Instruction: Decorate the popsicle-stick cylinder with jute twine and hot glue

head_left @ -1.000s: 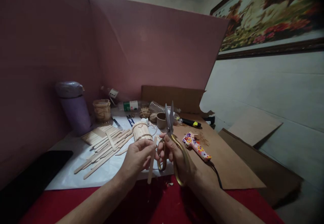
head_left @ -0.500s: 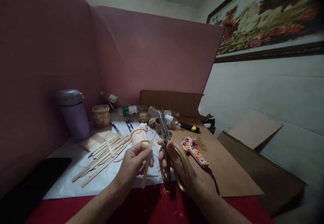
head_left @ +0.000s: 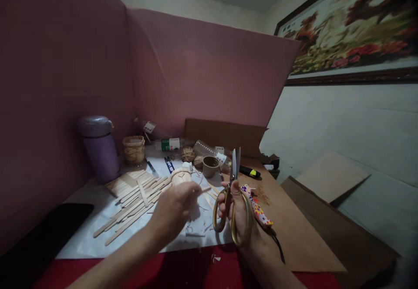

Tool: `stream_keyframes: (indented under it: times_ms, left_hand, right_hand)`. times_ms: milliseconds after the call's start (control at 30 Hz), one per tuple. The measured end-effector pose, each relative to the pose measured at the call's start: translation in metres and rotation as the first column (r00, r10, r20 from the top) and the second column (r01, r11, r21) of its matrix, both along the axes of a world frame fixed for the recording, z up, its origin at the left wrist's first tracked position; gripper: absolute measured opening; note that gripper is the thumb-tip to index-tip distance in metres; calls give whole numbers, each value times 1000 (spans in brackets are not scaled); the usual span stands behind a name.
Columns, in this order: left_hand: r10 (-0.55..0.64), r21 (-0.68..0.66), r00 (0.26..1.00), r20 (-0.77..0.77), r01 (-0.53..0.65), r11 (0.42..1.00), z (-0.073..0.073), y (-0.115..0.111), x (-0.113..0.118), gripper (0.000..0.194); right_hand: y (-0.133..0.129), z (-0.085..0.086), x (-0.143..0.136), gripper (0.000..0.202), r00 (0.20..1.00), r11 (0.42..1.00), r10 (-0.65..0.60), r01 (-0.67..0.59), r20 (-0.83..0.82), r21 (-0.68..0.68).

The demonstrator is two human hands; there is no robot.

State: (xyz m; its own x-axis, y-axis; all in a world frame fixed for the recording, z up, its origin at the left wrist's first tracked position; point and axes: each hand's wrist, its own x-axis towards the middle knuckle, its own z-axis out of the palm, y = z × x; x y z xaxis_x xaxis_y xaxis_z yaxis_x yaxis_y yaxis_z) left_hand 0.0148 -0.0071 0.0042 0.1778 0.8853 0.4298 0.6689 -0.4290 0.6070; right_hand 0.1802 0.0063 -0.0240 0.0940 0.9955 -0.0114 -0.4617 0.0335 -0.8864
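Note:
My left hand [head_left: 178, 206] is closed on a wooden stick [head_left: 205, 189], whose tip pokes out to the right of the fingers. Just behind that hand stands a small container covered in wooden sticks [head_left: 181, 176], partly hidden by it. My right hand [head_left: 240, 213] grips gold-handled scissors [head_left: 234, 180], blades pointing up and slightly parted. A flower-patterned glue gun [head_left: 259, 210] lies beside the right hand, partly covered. Many loose wooden sticks [head_left: 137, 202] are spread on white paper to the left.
Behind are a purple bottle [head_left: 101, 154], a woven basket [head_left: 133, 150], twine balls [head_left: 188, 154], a brown cup [head_left: 210, 166], clear plastic bottles [head_left: 170, 144] and a black-yellow cutter [head_left: 250, 171]. A dark flat object [head_left: 75, 215] lies at the left; cardboard [head_left: 294, 236] covers the right side.
The scissors in my right hand have moved right, away from my left hand. My left hand has turned, and its stick now points right instead of down. The view has shifted slightly.

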Motion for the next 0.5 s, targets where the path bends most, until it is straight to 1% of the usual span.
stream_keyframes:
  times_ms: [33,100,133,167,200,233,300,400,433,500]
  left_hand:
    - [72,70,987,-145,-62,996,12,7,-2,19]
    - [193,176,907,-374,-135,975,37,27,-3,25]
    - [223,218,858,-463,-134,967,47,39,-2,28]
    - [226,252,812,-538,-101,962,55,53,0,28]
    - [224,278,768,-600,-63,959,61,67,2,26]
    - [202,289,717,-667,0,957,65,81,6,25]
    - [148,276,686,-713,81,958,67,108,13,20]
    - [76,248,659,-748,171,954,62,136,24,17]
    - [57,242,658,-751,195,951,59,143,27,18]
    - [18,227,660,-751,233,946,54,153,32,20]
  right_hand:
    - [1,2,1,64,1000,1000,-21,21,-11,-14]
    - [2,6,1,65,997,997,-63,61,-37,-49]
    - [3,8,2,65,996,995,-80,77,-48,-58]
    - [5,9,2,65,994,994,-96,92,-57,-61]
    - [7,9,2,66,992,993,-109,105,-62,-59]
    - [9,9,2,66,990,992,-122,119,-64,-51]
    - [14,7,2,66,987,989,-149,148,-53,-26]
    - [17,4,3,64,985,985,-174,174,-11,4]
    - [15,4,5,63,988,988,-157,157,13,5]
    - [8,8,13,61,994,997,-81,81,69,-1]
